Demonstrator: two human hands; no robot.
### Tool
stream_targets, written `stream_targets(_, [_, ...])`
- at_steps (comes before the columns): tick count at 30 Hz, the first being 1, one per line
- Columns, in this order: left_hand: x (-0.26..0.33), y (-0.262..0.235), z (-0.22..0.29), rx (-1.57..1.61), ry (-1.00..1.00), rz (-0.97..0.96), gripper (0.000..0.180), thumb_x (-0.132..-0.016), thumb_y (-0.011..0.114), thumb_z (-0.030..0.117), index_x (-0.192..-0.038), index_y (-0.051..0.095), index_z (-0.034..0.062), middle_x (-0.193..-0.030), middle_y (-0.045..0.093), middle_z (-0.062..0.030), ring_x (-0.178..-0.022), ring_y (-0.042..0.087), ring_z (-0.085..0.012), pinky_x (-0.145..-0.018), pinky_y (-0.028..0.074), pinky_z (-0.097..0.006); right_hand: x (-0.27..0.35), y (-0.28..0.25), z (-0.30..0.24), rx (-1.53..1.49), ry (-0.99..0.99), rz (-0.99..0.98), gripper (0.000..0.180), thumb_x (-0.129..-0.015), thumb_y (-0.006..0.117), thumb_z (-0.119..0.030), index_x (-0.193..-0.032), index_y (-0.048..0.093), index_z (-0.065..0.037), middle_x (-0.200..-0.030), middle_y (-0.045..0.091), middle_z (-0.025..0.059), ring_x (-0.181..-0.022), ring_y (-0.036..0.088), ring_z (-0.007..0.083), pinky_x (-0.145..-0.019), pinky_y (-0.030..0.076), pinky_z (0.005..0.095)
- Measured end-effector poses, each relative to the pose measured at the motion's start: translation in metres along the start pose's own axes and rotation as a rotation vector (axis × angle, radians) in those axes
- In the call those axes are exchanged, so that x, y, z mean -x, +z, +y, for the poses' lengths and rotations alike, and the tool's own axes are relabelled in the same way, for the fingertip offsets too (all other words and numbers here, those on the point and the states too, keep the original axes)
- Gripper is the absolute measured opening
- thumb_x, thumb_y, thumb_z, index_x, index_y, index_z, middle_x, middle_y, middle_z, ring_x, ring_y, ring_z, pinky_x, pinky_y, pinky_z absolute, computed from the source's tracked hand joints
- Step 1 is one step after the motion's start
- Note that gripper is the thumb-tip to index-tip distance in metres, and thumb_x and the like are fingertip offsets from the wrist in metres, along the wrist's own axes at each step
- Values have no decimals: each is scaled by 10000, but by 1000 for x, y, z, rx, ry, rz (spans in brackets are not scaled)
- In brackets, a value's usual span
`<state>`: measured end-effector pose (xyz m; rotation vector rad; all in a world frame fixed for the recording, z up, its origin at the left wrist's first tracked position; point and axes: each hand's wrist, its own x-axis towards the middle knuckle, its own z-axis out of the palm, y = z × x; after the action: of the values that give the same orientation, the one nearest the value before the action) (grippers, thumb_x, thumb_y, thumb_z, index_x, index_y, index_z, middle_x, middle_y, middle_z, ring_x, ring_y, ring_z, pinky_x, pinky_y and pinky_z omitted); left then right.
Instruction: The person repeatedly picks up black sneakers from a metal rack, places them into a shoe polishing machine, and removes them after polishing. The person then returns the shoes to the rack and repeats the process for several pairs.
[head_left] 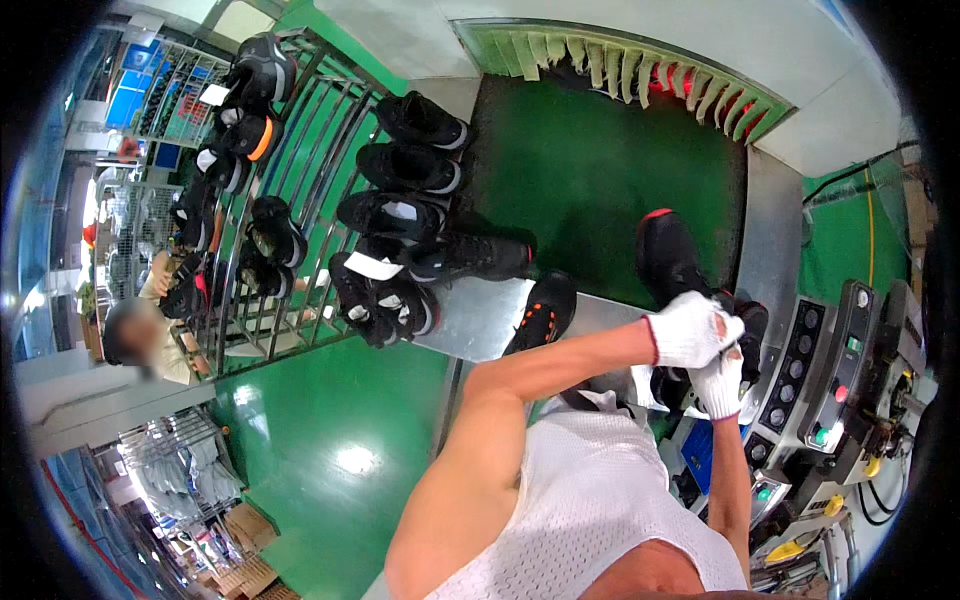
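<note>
My left hand (pixel 690 332), in a white knit glove, reaches across to the right and meets my right hand (pixel 718 383), gloved the same way. The fingers of both are closed together; what they pinch, if anything, is hidden. Just beyond them a black shoe (pixel 668 258) with a red heel edge rests on the green conveyor belt (pixel 600 180). Another black shoe (pixel 752 332) shows beside my hands on the right, and dark shoes below are partly covered by them. A black shoe with orange dots (pixel 546 308) lies at the metal edge left of my forearm.
Several black shoes (pixel 408 167) line the metal ledge (pixel 470 310) on the left, beside a metal rack (pixel 315 130) with more shoes. A person (pixel 180 345) stands behind it. A strip curtain (pixel 620 65) hangs at the machine opening. On the right are control panels (pixel 795 365).
</note>
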<state>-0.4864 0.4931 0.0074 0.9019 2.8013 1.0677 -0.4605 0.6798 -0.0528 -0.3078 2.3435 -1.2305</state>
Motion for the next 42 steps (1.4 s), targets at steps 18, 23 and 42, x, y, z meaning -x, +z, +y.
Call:
stream_targets(18, [-148, 64, 308, 580, 730, 35, 551, -934, 539, -126, -1461, 406, -28, -1206, 617, -144, -1079, 628, -235, -976, 523, -362, 413, -64, 20, -1127, 359, 1118, 419, -788, 806, -247, -1041, 642, 45, -802, 655, 55, -581, 541, 89, -474, 390, 258])
stream_targets(23, [-147, 151, 266, 516, 427, -123, 492, -952, 572, -66, -1426, 456, -4, -1169, 638, -139, -1022, 643, -215, -909, 543, -347, 494, -131, 31, -1039, 241, 1651, 571, -805, 786, -190, -1287, 595, 49, -1109, 682, 89, -983, 631, 157, -874, 526, 341])
stream_targets(42, [-109, 195, 192, 177, -308, -278, 479, -984, 585, 27, -1437, 435, -19, -1158, 635, -173, -1032, 629, -250, -931, 514, -363, 499, -459, 389, 292, 1343, 1132, 586, -840, 583, -502, -1080, 741, 8, -1148, 695, 259, -1077, 674, 401, -967, 525, 443])
